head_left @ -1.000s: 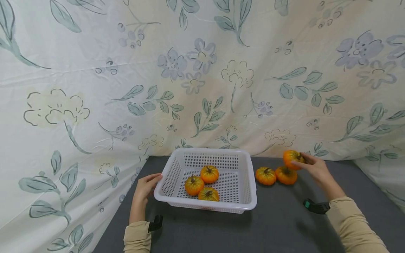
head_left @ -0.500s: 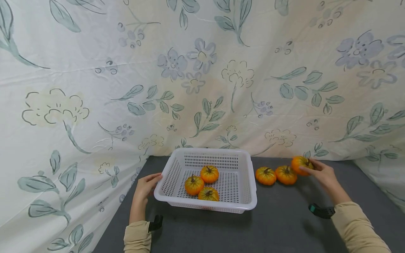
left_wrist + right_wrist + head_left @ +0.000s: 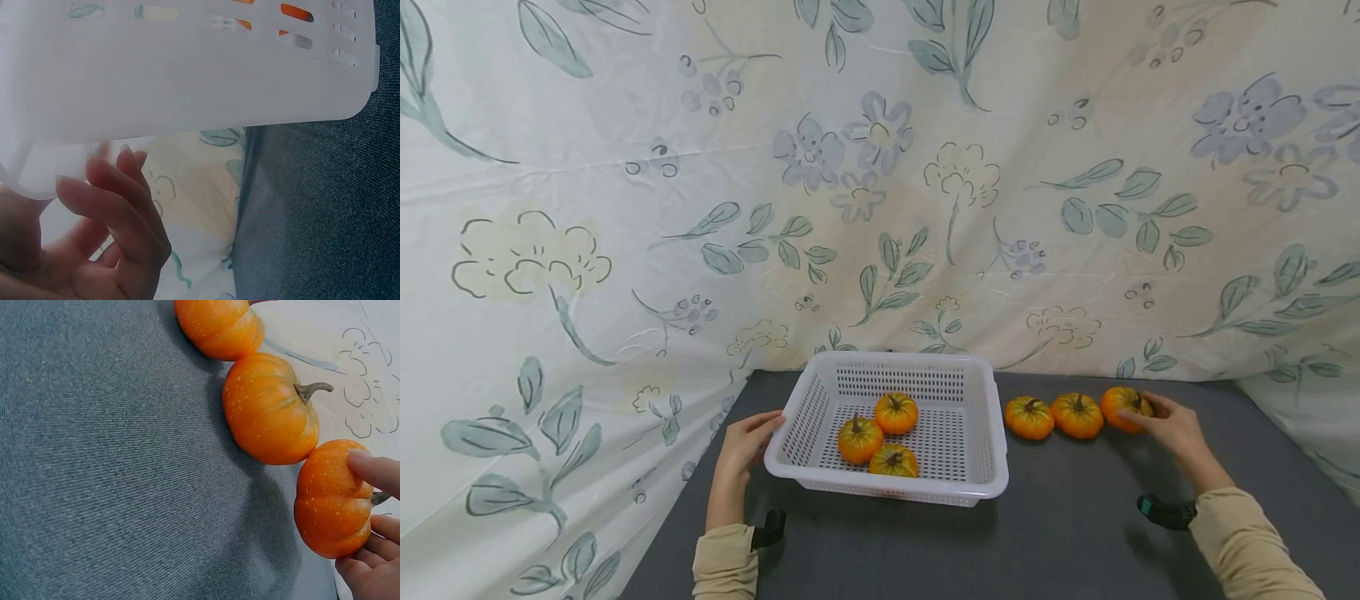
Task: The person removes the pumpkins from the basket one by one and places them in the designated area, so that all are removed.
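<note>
My right hand [image 3: 1180,433] holds a small orange pumpkin [image 3: 1118,408] between thumb and fingers at the right end of a row. In the right wrist view, the thumb lies on one side of this pumpkin [image 3: 331,503] and the fingertips on the other, around its stem. It meets the middle pumpkin [image 3: 1078,415], and another pumpkin [image 3: 1029,417] sits to the left of that. My left hand [image 3: 743,446] grips the left rim of a white slotted plastic basket [image 3: 887,485]; its fingers [image 3: 119,206] curl below the rim. Three pumpkins [image 3: 861,439] lie inside the basket.
A dark grey cloth-covered table [image 3: 1045,533] lies under everything. Behind it hangs a white floral curtain [image 3: 865,275], close to the back of the basket and the pumpkin row. A black band [image 3: 1165,512] sits at the right wrist, another [image 3: 770,529] at the left.
My right hand has moved its pumpkin right and down, from above the middle pumpkin to the right end of the row. The left hand and the basket have stayed put.
</note>
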### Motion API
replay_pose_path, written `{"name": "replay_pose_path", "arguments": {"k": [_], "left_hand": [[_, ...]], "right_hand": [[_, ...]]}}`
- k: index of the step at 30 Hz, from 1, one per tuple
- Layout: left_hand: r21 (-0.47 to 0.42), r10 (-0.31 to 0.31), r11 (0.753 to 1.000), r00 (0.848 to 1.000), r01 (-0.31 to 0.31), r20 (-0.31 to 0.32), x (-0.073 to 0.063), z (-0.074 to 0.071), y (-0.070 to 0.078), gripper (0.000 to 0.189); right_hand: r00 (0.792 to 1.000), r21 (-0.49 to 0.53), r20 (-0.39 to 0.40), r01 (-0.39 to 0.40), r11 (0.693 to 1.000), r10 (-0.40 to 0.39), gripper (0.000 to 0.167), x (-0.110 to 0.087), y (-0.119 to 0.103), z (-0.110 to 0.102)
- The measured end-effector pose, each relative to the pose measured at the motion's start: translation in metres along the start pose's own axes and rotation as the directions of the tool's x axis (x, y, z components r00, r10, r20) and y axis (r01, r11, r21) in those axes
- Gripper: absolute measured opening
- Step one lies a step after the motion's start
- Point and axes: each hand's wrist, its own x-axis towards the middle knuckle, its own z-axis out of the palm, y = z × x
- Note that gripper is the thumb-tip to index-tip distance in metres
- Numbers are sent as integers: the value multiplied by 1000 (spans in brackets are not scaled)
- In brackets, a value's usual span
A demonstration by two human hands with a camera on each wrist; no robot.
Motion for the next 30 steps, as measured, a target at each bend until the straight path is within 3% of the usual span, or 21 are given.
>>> {"name": "replay_pose_path", "arguments": {"k": [13,23,30], "left_hand": [[-3,-7,1000,1000,7,-6,0,0,0,45],[7,0,1000,1000,0,-2,-2,-1,2,44],[4,0,1000,1000,0,-9,-2,0,2,44]], "right_hand": [[1000,-42,-6,2,999,-2,86,-5,2,2],[999,-155,-28,33,987,-38,81,0,7,7],[998,-153,-44,38,988,-45,82,4,10,9]]}}
